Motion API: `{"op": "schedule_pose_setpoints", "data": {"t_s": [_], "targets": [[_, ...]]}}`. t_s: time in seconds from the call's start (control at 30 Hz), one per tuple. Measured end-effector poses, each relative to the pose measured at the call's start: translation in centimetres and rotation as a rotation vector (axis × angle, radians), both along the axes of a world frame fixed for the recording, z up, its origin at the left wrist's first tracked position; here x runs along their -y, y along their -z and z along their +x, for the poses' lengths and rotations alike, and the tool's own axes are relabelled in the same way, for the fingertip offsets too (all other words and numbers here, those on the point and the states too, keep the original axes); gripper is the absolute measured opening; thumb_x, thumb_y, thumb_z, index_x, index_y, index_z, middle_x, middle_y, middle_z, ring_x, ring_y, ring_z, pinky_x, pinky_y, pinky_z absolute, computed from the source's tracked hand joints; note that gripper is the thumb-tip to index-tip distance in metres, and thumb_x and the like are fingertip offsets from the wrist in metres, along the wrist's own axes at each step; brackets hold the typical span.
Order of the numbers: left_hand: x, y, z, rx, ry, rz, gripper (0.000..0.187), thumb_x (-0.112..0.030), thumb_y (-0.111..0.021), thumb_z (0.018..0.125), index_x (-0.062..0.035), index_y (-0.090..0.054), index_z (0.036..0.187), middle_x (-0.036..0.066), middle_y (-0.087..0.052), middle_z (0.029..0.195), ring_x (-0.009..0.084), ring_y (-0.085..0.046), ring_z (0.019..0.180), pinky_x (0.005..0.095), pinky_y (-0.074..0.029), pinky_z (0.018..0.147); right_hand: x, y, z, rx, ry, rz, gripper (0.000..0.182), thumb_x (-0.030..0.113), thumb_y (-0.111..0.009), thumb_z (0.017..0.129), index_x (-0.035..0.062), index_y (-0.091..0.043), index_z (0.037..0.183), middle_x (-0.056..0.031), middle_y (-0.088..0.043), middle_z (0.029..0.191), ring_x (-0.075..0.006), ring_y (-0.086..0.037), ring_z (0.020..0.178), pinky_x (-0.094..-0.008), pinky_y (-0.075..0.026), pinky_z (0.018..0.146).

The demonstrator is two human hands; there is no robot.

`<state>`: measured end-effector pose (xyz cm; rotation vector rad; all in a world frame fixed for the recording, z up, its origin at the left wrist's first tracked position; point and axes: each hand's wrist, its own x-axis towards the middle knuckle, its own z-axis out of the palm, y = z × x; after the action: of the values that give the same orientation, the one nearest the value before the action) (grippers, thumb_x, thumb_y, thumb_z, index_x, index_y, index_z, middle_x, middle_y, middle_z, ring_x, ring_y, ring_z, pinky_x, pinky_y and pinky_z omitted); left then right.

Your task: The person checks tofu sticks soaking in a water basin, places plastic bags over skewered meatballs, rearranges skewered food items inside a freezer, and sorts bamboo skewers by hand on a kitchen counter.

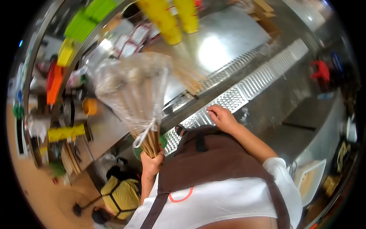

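My left hand is closed around the lower ends of a bundle of long wooden sticks. A clear plastic bag covers their upper part, gathered by a white tie just above my fist. Pale, rounded shapes show through the plastic at the top, too blurred to name. My right hand is in front of my brown apron, over a perforated metal strip. Its fingers are loosely bent and slightly apart, with nothing visible in them.
Loose thin sticks lie on the metal worktop, near yellow cylinders and plastic packets. Green boxes stand on the shelf at upper left. Another person in yellow is at lower left, near a fan. A white bin stands at right.
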<state>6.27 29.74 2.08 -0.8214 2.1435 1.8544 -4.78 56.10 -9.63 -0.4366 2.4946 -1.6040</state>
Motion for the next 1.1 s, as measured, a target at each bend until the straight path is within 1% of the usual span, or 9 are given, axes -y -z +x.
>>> {"op": "schedule_pose_setpoints", "data": {"t_s": [0.1,0.2,0.37,0.47,0.5,0.57,0.83,0.97,1.1], "targets": [[-5.0,1.6,-3.2,-0.049,0.369,-0.254,0.018,-0.004,-0.061,0.069,0.0018,-0.059,0.087,0.005,-0.061,0.07,0.0114,-0.057,0.057,0.025,-0.046,0.055,-6.8,0.4,1.5,0.006,0.118,0.026,0.016,0.016,-0.053,0.084,0.0031,-0.058,0.092,-0.0129,-0.06,0.089,-0.0305,-0.058,0.081,-0.0373,-0.046,0.07],[-9.3,2.2,-6.7,-0.04,0.62,-0.284,0.017,-0.008,-0.063,0.068,-0.0001,-0.062,0.084,0.006,-0.063,0.073,0.0111,-0.059,0.065,0.0258,-0.047,0.061,-11.9,0.1,2.6,0.054,0.189,0.081,0.016,0.015,-0.051,0.083,0.0024,-0.058,0.09,-0.0148,-0.06,0.089,-0.033,-0.057,0.081,-0.0402,-0.045,0.069],[-17.3,2.3,-13.2,-0.079,0.842,-0.413,0.019,-0.009,-0.062,0.07,0.0004,-0.063,0.087,0.007,-0.063,0.073,0.0122,-0.059,0.063,0.0263,-0.047,0.059,-17.9,2.2,3.4,0.157,0.388,0.018,0.017,0.017,-0.051,0.083,0.003,-0.058,0.09,-0.0151,-0.06,0.085,-0.0342,-0.057,0.08,-0.0412,-0.046,0.07],[-22.5,1.7,-17.8,0.187,0.785,-0.108,0.022,-0.005,-0.06,0.072,0.0024,-0.057,0.092,0.006,-0.056,0.066,0.0107,-0.051,0.048,0.0244,-0.04,0.044,-21.4,2.9,2.8,0.199,0.507,0.026,0.017,0.017,-0.052,0.082,0.0039,-0.058,0.089,-0.0147,-0.06,0.085,-0.0344,-0.057,0.081,-0.041,-0.046,0.07],[-24.0,2.3,-19.4,0.193,0.807,-0.11,0.022,-0.005,-0.06,0.072,0.0024,-0.057,0.092,0.006,-0.056,0.066,0.0107,-0.051,0.048,0.0244,-0.04,0.044,-22.8,3.0,2.5,0.22,0.552,0.048,0.016,0.018,-0.052,0.082,0.0045,-0.058,0.089,-0.0145,-0.06,0.085,-0.0346,-0.057,0.082,-0.0409,-0.046,0.071],[-27.1,3.4,-22.7,0.27,0.783,0.189,0.023,-0.003,-0.057,0.073,0.0022,-0.053,0.095,0.004,-0.051,0.062,0.0108,-0.046,0.045,0.0246,-0.037,0.042,-26.0,3.6,1.7,0.25,0.617,0.044,0.016,0.018,-0.052,0.082,0.0052,-0.058,0.09,-0.0147,-0.06,0.087,-0.0343,-0.057,0.082,-0.0402,-0.046,0.071],[-43.2,5.6,-39.6,0.413,0.986,0.464,0.032,-0.003,-0.05,0.069,0.0061,-0.048,0.1,0.008,-0.048,0.064,0.0138,-0.044,0.044,0.027,-0.039,0.041,-41.3,7.6,-3.7,0.573,0.97,0.17,0.018,0.02,-0.054,0.083,0.0047,-0.057,0.091,-0.016,-0.061,0.086,-0.0337,-0.058,0.081,-0.0401,-0.045,0.071],[-52.2,7.3,-46.4,0.459,1.034,0.369,0.034,-0.008,-0.05,0.071,0.0078,-0.049,0.101,0.012,-0.056,0.072,0.0122,-0.045,0.046,0.0261,-0.04,0.043,-48.4,9.4,-4.9,0.641,1.136,0.278,0.018,0.02,-0.054,0.083,0.0043,-0.058,0.091,-0.0166,-0.062,0.084,-0.034,-0.058,0.081,-0.0398,-0.045,0.071],[-59.3,9.9,-51.7,0.63,0.967,0.27,0.031,-0.006,-0.048,0.071,0.0078,-0.052,0.098,0.017,-0.061,0.078,0.0136,-0.051,0.051,0.0259,-0.044,0.046,-53.0,10.7,-4.9,0.821,1.299,0.109,0.019,0.02,-0.053,0.083,0.0039,-0.058,0.091,-0.0173,-0.062,0.086,-0.0345,-0.058,0.083,-0.0407,-0.045,0.072]]}}
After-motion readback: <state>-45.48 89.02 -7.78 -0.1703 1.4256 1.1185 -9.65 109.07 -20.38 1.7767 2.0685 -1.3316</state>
